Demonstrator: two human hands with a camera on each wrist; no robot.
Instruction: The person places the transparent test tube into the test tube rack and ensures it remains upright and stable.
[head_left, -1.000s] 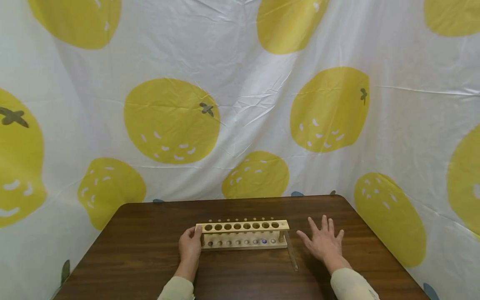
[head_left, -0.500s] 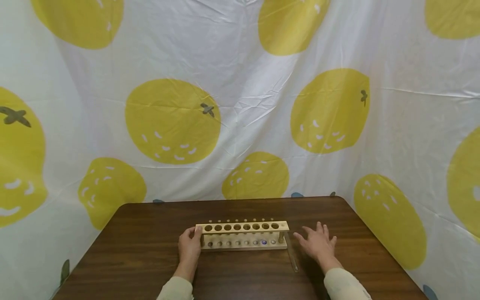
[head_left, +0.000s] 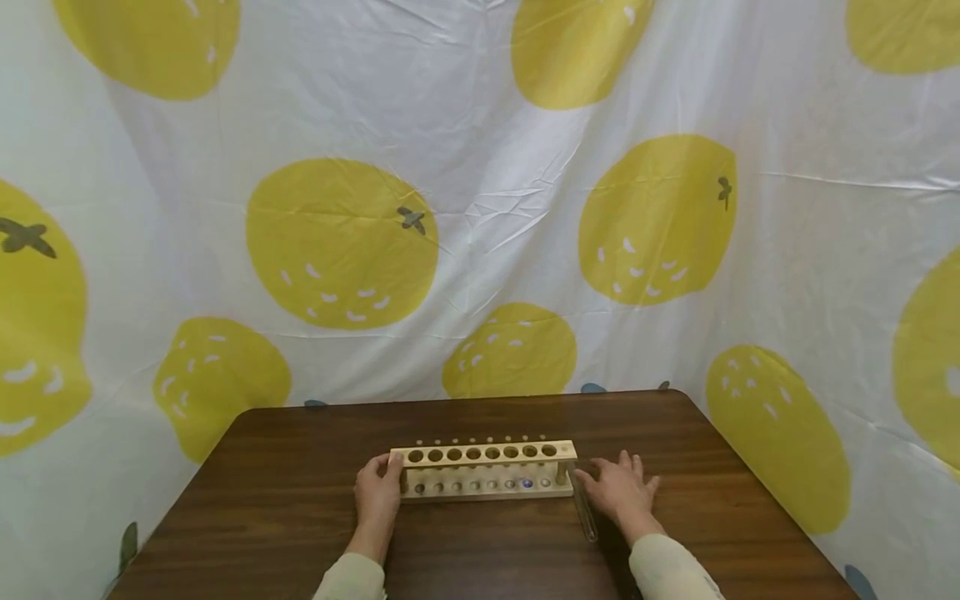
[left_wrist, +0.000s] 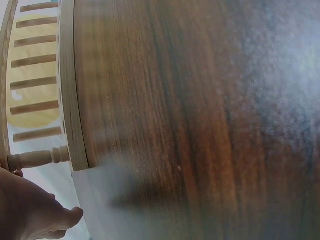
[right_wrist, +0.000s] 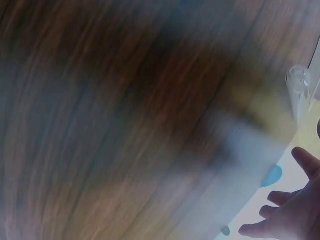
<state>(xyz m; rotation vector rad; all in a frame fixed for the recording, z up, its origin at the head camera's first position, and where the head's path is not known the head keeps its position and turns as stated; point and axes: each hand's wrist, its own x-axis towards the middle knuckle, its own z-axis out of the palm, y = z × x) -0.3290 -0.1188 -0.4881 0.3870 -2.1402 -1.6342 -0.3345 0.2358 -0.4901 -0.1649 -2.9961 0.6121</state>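
A pale wooden test tube rack [head_left: 487,493] stands on the table, with a row of round holes in its upper board and pegs behind. My left hand [head_left: 377,493] grips its left end, the thumb at the upper board; the left wrist view shows that hand [left_wrist: 30,207] by the end post. At the rack's right end lies a clear glass test tube [head_left: 587,517], its rounded end towards me. Beside the tube my right hand [head_left: 621,493] is spread, thumb close to the glass; whether they touch I cannot tell. The right wrist view shows the tube's rounded tip [right_wrist: 298,80].
The dark wood-grain table [head_left: 262,500] reaches back to a white cloth [head_left: 510,208] printed with yellow lemons, which hangs at the back and both sides. A small blue spot [head_left: 527,483] shows on the rack's lower board.
My right hand has moved left and slightly towards me, up to the test tube, its fingers less spread. My left hand and the rack have stayed in place.
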